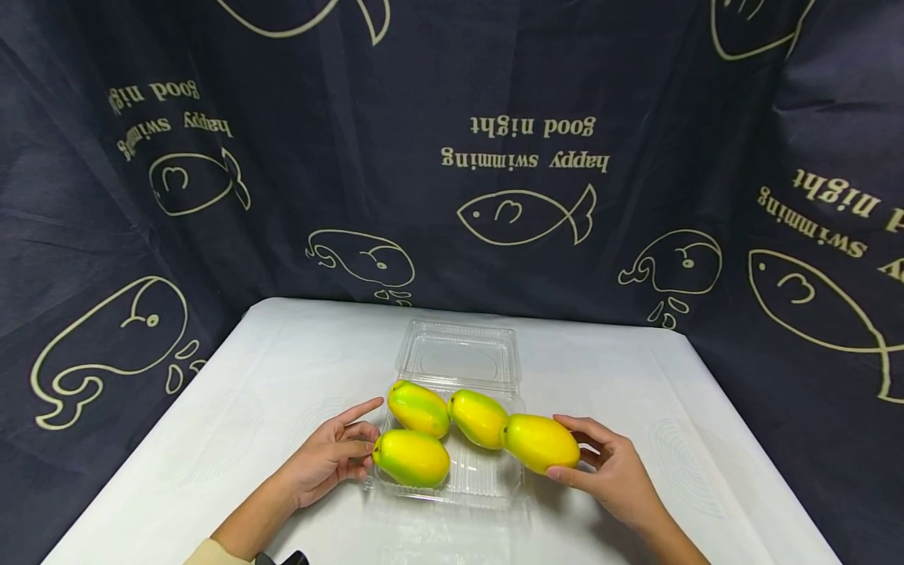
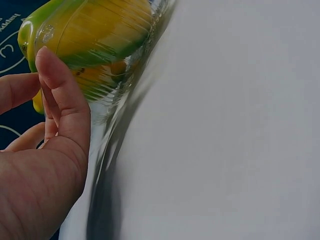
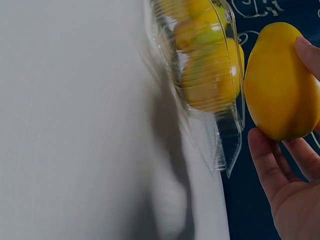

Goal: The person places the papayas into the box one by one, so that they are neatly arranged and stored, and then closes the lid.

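Note:
A clear plastic clamshell box (image 1: 487, 490) lies with its lid (image 1: 459, 353) folded back. Inside are three yellow-green papayas: one at the front left (image 1: 412, 458), one at the back left (image 1: 418, 409) and one in the middle (image 1: 479, 419). My left hand (image 1: 328, 457) pinches the box's left rim between thumb and fingers, its index finger stretched out. With my right hand (image 1: 613, 472) I grip another papaya (image 1: 542, 444) by its blunt end, thumb in front and fingers behind. In the right wrist view that papaya (image 3: 280, 82) is held up beside the box's wall.
The box rests on a white-covered table (image 1: 282, 353). Dark cloth (image 1: 523, 275) printed with fish and whales hangs behind and along both sides. Part of a black object (image 1: 293, 558) shows at the bottom edge by the left sleeve (image 1: 215, 553).

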Motion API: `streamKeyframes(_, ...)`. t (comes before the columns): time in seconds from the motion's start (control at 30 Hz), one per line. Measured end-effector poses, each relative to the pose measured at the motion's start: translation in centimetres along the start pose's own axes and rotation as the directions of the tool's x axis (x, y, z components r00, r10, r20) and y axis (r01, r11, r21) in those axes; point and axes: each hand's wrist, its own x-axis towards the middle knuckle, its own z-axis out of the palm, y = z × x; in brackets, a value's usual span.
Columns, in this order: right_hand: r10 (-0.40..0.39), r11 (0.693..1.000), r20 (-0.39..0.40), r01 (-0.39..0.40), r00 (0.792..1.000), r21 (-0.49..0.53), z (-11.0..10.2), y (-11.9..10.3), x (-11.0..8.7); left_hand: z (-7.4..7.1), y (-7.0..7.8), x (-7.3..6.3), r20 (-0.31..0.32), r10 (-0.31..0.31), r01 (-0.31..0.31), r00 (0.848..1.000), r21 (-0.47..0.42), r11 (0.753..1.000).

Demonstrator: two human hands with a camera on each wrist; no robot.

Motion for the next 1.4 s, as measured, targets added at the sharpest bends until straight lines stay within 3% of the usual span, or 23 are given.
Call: streamKeyframes(1.4,-0.056,0.998,0.047,0.054,0.997,0.043,2.2,-1.2,0.5,0.3,0.1,0.0,-0.012,-0.014,0.014,1.0,0.007,1.0)
